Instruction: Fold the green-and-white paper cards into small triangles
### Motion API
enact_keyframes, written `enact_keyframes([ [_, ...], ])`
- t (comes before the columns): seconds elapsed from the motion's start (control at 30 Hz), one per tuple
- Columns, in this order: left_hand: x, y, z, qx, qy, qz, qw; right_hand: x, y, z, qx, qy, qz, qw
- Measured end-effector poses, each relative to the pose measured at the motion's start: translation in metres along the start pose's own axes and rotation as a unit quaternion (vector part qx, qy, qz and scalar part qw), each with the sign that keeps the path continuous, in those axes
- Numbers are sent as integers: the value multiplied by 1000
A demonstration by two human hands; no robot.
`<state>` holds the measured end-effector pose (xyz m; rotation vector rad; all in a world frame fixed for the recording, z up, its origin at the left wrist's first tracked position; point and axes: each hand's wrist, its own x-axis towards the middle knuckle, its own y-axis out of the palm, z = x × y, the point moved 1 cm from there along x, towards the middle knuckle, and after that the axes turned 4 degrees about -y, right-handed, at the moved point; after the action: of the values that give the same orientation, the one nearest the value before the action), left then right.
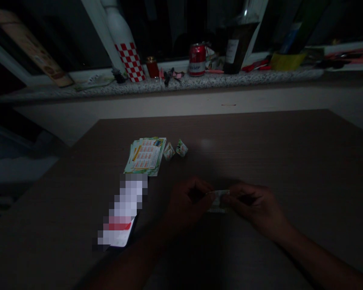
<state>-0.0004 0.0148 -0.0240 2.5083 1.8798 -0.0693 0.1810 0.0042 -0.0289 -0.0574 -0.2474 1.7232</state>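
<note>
A small pale piece of paper [218, 201] is held above the table between my two hands. My left hand [192, 199] pinches its left side between thumb and fingers. On the opposite side, the thumb and fingers of my right hand [254, 203] grip the same paper. Dim light hides its print and exact folds. Beyond my left hand lie two small folded paper pieces [169, 152] with coloured print. Beside them is a stack of printed paper cards [145, 155], with rows of red print on the top one.
A lit phone [124, 211], its screen blurred out, lies left of my hands on the wooden table [275, 153]. Along the granite windowsill [175, 86] stand a red-and-white checkered bottle [128, 56], a red can [197, 60], a dark bottle [234, 50] and a yellow container [287, 61].
</note>
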Motion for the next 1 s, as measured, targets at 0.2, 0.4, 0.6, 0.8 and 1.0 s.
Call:
enact_keyframes([
  [0.2, 0, 1, -1, 29, -28, 2, 999, 0, 0, 0, 37, 23, 14, 999],
  [0.4, 1, -1, 1, 27, -15, -16, 999, 0, 2, -5, 79, 31, 65, 994],
  [0.6, 0, 0, 0, -10, -13, 25, 1000, -1, -3, -3, -11, -23, 54, 998],
  [0.8, 0, 0, -4, 61, -28, 29, 997, 0, -1, -4, 29, -5, 88, 996],
  [1.0, 2, -1, -3, 28, -53, 0, 998, 0, 0, 0, 18, -13, 55, 998],
])
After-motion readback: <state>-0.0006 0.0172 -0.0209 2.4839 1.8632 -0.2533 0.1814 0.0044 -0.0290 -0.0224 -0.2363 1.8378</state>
